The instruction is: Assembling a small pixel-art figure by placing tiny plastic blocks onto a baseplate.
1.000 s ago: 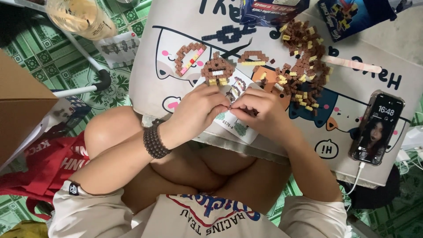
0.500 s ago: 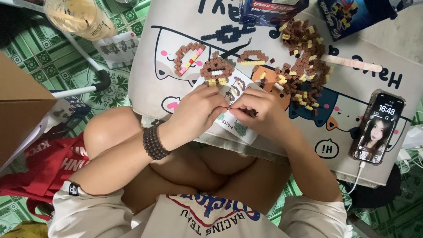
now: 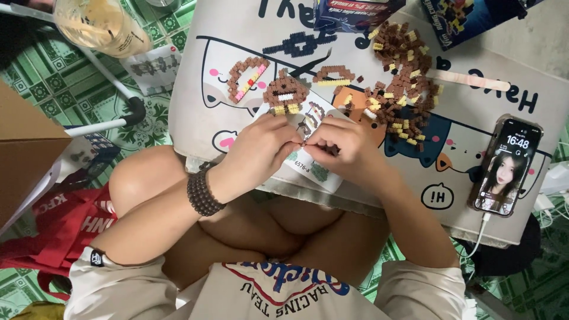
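My left hand [image 3: 261, 149] and my right hand [image 3: 344, 148] meet fingertip to fingertip over a printed instruction sheet [image 3: 308, 166], pinching a tiny brown brick piece [image 3: 304, 143] between them. A dark bead bracelet [image 3: 203, 192] sits on my left wrist. Just beyond the hands lie small built brown pieces [image 3: 285, 92] with yellow and white parts, and a curved brown piece [image 3: 246, 76]. A heap of loose brown and yellow small bricks [image 3: 403, 77] lies to the right of them, all on a white low table [image 3: 510, 219] with cartoon cat drawings.
A phone [image 3: 505, 166] with a lit screen lies at the table's right, a white cable plugged in. Blue boxes [image 3: 355, 12] stand at the far edge. A plastic cup with a drink [image 3: 101, 24], a cardboard box [image 3: 24, 148] and a red bag [image 3: 59, 225] are at left on green patterned flooring.
My hands have stayed together over the sheet, with only small finger shifts. Nothing else has moved.
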